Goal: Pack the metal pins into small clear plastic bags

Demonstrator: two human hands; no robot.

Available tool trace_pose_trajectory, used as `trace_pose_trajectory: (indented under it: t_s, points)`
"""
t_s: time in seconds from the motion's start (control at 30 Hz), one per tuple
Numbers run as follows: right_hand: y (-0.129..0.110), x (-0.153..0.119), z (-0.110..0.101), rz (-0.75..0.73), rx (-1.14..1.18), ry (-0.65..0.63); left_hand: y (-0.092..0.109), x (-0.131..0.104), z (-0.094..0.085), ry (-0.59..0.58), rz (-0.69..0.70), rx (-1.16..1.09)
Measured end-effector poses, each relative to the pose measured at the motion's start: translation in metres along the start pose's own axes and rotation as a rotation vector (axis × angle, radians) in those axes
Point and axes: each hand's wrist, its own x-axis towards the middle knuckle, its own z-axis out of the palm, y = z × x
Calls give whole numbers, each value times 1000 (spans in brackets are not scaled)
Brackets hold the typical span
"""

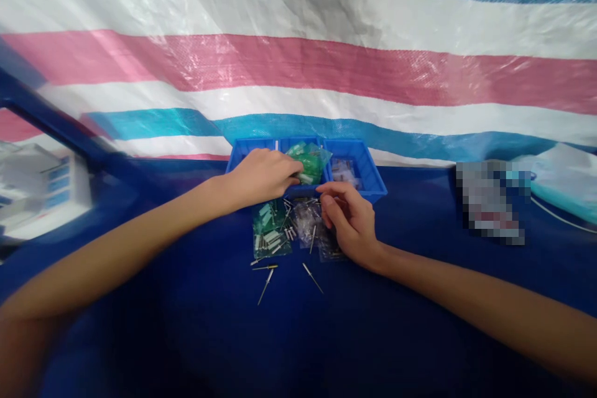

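My left hand [268, 174] reaches over the middle blue bin [298, 142], its fingers closed on a green plastic bag [310, 161] that bulges above the rim. My right hand [349, 217] is loosely curled at the front of the bins, with a gap between index finger and thumb and nothing visible in it. Its index fingertip is close to the middle bin's front edge. Below the hands lie a green bag of rivets [270, 236] and a clear bag [305, 224], partly covered by loose rivets. The right hand partly hides another clear bag [331, 250].
Several loose rivets [265, 286] lie on the dark blue table [196, 329]. Small clear packets [344, 173] fill part of the right bin [368, 168]. A white box [60, 193] stands at left; a teal-and-white bag [564, 180] lies at right. Striped sheeting [298, 62] hangs behind.
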Motion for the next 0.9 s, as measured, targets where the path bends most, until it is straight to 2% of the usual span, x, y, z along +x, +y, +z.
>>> trace_pose_trajectory:
  t_s: [0.07,0.13,0.2,0.23,0.3,0.33,0.43,0.5,0.67,0.83,0.9]
  points:
    - [-4,4,-2,-37,-74,-1,-1,-8,-4,123,-10,-83]
    - [-12,13,-5,-93,-212,-67,3,-23,-9,311,-79,-166]
    - [-25,22,-10,-102,-378,-238,12,-45,-12,454,-61,-218]
    - [-33,26,-12,-91,-479,-362,17,-57,-12,471,-31,-226]
    - [-48,27,-15,-94,-712,-641,30,-80,-10,418,55,-208]
    - [-54,24,-15,-134,-823,-748,37,-90,-8,334,92,-185]
    - [-63,7,-12,-209,-955,-953,51,-110,1,201,150,-110]
    - [-59,-7,-9,-239,-975,-974,54,-114,7,146,136,-76]
    - [-45,-19,-4,-349,-965,-910,49,-107,18,139,148,-70]
    - [-52,-11,-3,-276,-1002,-938,46,-98,24,184,182,-78]
    - [-57,-5,-6,-218,-1033,-904,46,-96,25,222,195,-49]
